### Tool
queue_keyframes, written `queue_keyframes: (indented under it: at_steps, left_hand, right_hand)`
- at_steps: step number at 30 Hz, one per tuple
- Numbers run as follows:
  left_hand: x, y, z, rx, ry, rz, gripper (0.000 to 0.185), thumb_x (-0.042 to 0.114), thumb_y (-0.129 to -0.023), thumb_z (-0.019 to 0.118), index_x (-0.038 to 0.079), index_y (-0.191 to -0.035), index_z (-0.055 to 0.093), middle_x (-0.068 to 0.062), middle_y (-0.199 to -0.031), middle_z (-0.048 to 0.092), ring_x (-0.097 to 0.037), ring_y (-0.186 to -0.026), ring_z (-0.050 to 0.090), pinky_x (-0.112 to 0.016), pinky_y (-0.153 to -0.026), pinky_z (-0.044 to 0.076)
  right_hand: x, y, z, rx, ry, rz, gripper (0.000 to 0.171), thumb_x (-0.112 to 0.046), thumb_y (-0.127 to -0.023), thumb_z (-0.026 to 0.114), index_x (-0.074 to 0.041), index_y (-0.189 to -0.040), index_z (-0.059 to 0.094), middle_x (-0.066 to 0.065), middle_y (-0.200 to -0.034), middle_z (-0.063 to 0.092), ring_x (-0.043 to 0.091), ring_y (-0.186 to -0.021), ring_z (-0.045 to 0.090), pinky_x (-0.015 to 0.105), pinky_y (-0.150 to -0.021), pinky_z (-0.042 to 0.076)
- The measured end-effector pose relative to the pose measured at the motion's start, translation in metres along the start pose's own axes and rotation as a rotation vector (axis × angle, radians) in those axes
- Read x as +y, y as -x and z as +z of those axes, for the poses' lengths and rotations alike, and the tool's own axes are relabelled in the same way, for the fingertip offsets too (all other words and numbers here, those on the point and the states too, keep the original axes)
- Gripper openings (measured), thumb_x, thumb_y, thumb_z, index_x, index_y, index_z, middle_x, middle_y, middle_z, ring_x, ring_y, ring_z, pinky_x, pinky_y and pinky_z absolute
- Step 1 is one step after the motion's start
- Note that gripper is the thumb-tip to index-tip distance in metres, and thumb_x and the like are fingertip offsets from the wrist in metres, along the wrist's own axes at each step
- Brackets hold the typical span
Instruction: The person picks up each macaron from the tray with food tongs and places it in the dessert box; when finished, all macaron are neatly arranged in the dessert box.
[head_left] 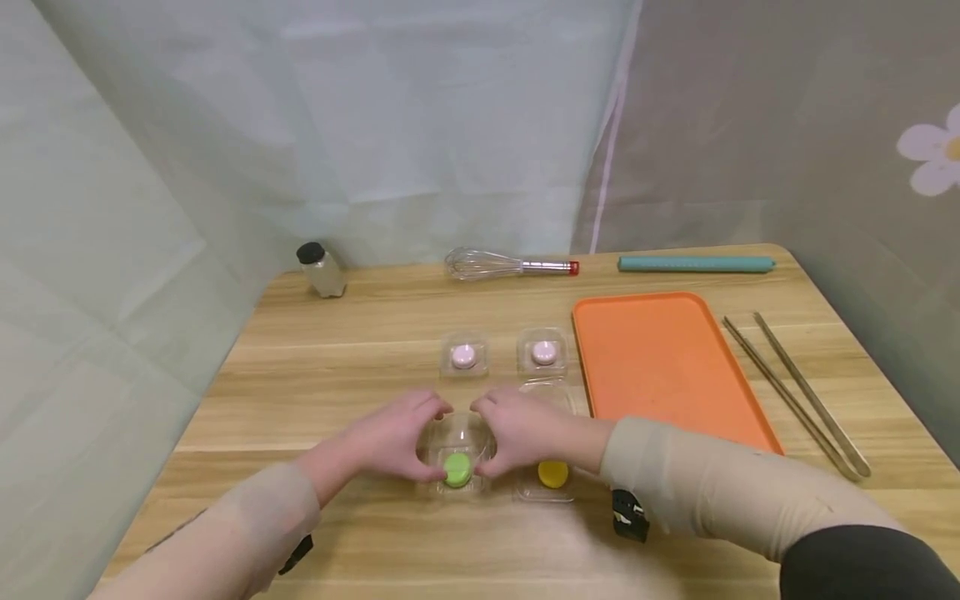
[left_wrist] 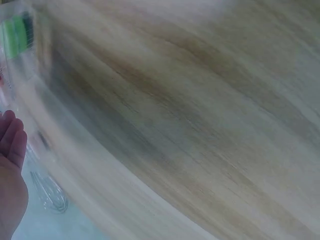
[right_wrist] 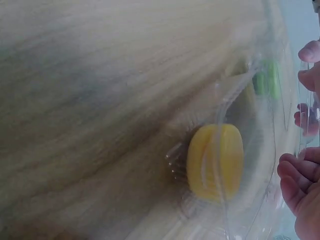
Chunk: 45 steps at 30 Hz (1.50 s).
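Note:
A clear plastic clamshell box [head_left: 459, 427] stands at the near middle of the table with a green macaron [head_left: 457, 470] inside. From its left side my left hand [head_left: 399, 435] holds the box's lid, thumb near the front and fingers towards the back. Opposite it, my right hand [head_left: 525, 429] grips the lid's right side the same way. Just right of it, partly behind my right wrist, an open clear box [head_left: 543, 497] contains a yellow macaron [right_wrist: 216, 162]. The left wrist view shows the left hand's fingers [left_wrist: 12, 137] only at its edge.
Two small clear boxes, each with a pink macaron [head_left: 463, 357], sit farther back. An orange tray [head_left: 660, 358] lies to the right, with metal tongs [head_left: 802, 392] beyond it. Along the back are a black-capped jar [head_left: 322, 271], a whisk [head_left: 510, 266] and a teal stick-shaped item [head_left: 696, 264].

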<state>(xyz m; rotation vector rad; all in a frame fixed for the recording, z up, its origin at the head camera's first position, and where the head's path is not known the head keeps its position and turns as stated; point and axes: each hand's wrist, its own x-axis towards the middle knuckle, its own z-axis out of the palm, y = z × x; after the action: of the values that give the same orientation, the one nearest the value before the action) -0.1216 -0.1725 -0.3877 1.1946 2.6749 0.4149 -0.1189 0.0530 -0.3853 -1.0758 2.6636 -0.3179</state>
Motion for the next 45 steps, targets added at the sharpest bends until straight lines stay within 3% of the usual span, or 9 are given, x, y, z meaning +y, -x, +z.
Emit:
queue_keyframes:
  at_steps: [6, 15, 24, 32, 45]
  left_hand:
    - [0.000, 0.005, 0.004, 0.038, -0.052, 0.087, 0.073, 0.048, -0.062, 0.079, 0.003, -0.113, 0.053, 0.000, -0.102, 0.052, -0.015, -0.094, 0.050, -0.032, -0.084, 0.048]
    - [-0.002, 0.009, 0.011, 0.065, -0.110, 0.134, 0.073, 0.053, -0.062, 0.077, 0.004, -0.110, 0.053, -0.002, -0.103, 0.050, -0.015, -0.096, 0.048, -0.032, -0.088, 0.046]
    - [0.000, 0.009, 0.015, 0.058, -0.096, 0.112, 0.076, 0.052, -0.062, 0.077, 0.004, -0.115, 0.053, -0.002, -0.106, 0.051, -0.014, -0.098, 0.048, -0.032, -0.088, 0.046]
    - [0.003, 0.010, 0.020, 0.004, -0.028, 0.049, 0.084, 0.053, -0.061, 0.078, 0.004, -0.124, 0.051, 0.001, -0.110, 0.048, -0.012, -0.100, 0.045, -0.030, -0.087, 0.046]
    - [0.000, 0.007, 0.021, 0.031, -0.042, 0.104, 0.079, 0.052, -0.061, 0.079, 0.007, -0.120, 0.053, 0.002, -0.109, 0.048, -0.011, -0.100, 0.045, -0.029, -0.087, 0.045]
  right_hand:
    - [-0.005, 0.000, 0.004, 0.034, 0.118, -0.082, 0.080, -0.060, -0.069, 0.068, -0.002, -0.122, 0.054, 0.009, -0.114, 0.060, 0.022, -0.107, 0.054, 0.032, -0.095, 0.043]
    - [-0.011, 0.003, 0.009, 0.048, 0.195, -0.118, 0.075, -0.063, -0.069, 0.066, -0.004, -0.114, 0.056, 0.004, -0.103, 0.060, 0.018, -0.096, 0.054, 0.028, -0.090, 0.045]
    - [-0.012, 0.002, 0.011, 0.051, 0.186, -0.119, 0.068, -0.061, -0.069, 0.068, -0.006, -0.107, 0.057, 0.003, -0.098, 0.059, 0.016, -0.091, 0.054, 0.026, -0.086, 0.047]
    - [-0.014, 0.004, 0.013, 0.034, 0.185, -0.093, 0.068, -0.063, -0.068, 0.067, -0.007, -0.105, 0.056, 0.001, -0.093, 0.057, 0.014, -0.086, 0.052, 0.025, -0.081, 0.048]
    - [-0.014, 0.003, 0.014, 0.024, 0.261, -0.090, 0.077, -0.072, -0.067, 0.061, -0.006, -0.105, 0.056, 0.004, -0.095, 0.057, 0.017, -0.090, 0.053, 0.027, -0.085, 0.046]
